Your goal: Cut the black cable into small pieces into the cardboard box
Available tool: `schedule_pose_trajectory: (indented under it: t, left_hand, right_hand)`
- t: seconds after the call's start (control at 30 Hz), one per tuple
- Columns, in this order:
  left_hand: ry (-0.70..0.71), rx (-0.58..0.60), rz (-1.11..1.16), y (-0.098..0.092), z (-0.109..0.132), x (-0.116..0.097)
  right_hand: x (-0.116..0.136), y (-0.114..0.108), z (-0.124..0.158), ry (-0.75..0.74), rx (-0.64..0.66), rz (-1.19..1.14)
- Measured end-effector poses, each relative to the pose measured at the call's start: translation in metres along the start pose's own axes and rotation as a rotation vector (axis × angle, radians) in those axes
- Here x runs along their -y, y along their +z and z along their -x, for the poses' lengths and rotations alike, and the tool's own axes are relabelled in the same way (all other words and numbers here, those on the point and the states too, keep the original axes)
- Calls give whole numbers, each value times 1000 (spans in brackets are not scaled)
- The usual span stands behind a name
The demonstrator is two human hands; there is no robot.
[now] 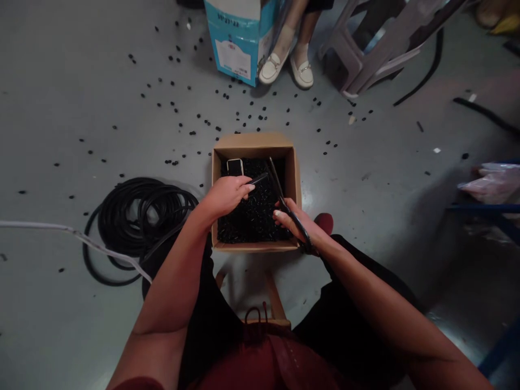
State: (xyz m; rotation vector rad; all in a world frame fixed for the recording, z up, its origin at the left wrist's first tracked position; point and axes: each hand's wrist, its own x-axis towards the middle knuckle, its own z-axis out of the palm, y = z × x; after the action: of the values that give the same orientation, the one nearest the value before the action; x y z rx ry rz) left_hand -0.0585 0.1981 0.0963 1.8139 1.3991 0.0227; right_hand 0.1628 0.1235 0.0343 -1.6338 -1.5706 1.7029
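My left hand [226, 196] pinches a short ribbed black rubber piece [258, 179] above an open cardboard box [255, 140]. My right hand [293, 223] grips a length of black rubber hose [293, 215] that rises across the box and hangs past my wrist. The box sits between my knees, filled with small black rubber pieces [254, 214]. A phone [235, 167] lies on top of them in the far left corner, close to my left fingers.
A coil of black hose [142, 219] and a white cable [73, 230] lie on the floor at left, among scattered black pieces [199, 115]. Ahead stand a blue-and-white carton [239, 40], a co-worker's white shoes [286, 67] and a plastic stool [365, 49]. A plastic bag [492, 184] sits at right.
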Motion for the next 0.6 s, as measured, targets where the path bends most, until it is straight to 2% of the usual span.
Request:
schedule_pose_trajectory:
  t: [0.17, 0.4, 0.6]
  left_hand:
    - [22, 24, -34, 4, -4, -2]
    - [30, 41, -91, 6, -7, -3]
    - [-16, 38, -134, 5, -7, -6]
  right_hand:
    - [2, 4, 4, -13, 60, 19]
    - [8, -4, 6, -22, 102, 36]
    - [5, -5, 5, -67, 128, 18]
